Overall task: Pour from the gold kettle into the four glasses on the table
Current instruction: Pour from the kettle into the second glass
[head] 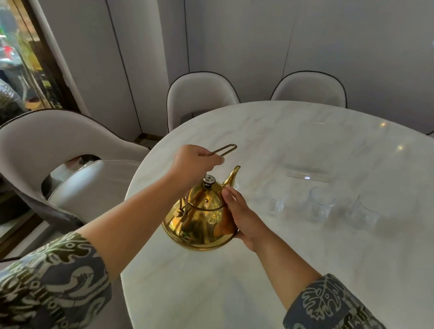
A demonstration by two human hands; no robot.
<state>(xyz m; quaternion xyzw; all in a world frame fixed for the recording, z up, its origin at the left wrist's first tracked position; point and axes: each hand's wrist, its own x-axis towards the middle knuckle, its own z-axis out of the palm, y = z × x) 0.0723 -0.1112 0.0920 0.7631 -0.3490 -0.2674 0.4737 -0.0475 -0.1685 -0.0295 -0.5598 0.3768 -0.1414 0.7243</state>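
Note:
A shiny gold kettle [199, 220] with a knobbed lid hangs above the left part of the white marble table [306, 267]. My left hand [193, 163] is closed around its thin wire handle, which sticks up past my fingers. My right hand [239, 217] lies flat against the kettle's right side, fingers reaching toward the spout. The spout points away from me, toward a clear glass [236, 185] partly hidden behind it. Three more clear glasses stand in a row to the right: one [277, 201], another [320, 203] and the last [365, 210].
A clear flat plate or coaster [308, 174] lies on the table behind the glasses. Pale upholstered chairs [51, 147] ring the table, two more at the far side [199, 95]. A glass door is at the left.

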